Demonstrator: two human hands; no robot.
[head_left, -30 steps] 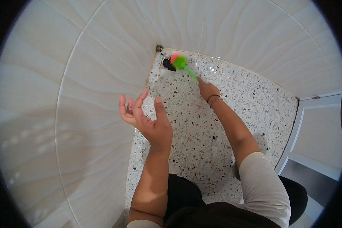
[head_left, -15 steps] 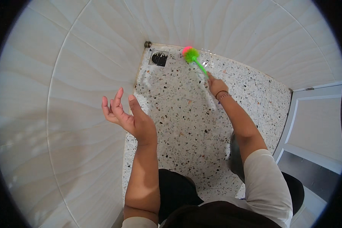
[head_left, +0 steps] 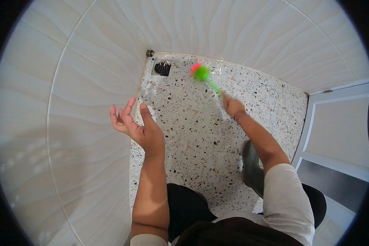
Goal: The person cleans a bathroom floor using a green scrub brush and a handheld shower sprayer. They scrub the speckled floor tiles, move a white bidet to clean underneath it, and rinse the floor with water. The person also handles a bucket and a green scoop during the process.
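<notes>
A toilet brush (head_left: 201,74) with a round green and pink bristle head is over the speckled floor, not far from the back wall. My right hand (head_left: 233,107) is closed around the end of its thin green handle. Motion smears the brush a little, and I cannot tell whether the bristles touch the floor. To the left, my left hand (head_left: 137,129) is raised near the tiled wall, palm up, its fingers apart and nothing in them.
A square floor drain (head_left: 162,68) with a dark grate lies in the far left corner, beside a small metal fitting (head_left: 150,53). Wavy-patterned tiled walls (head_left: 90,82) rise at the left and back. A pale panelled door (head_left: 336,127) stands at the right. My dark boot (head_left: 251,166) is on the floor.
My right hand has drawn the brush head slightly nearer, away from the back wall. My left hand keeps nearly the same pose. The whole view has shifted a little.
</notes>
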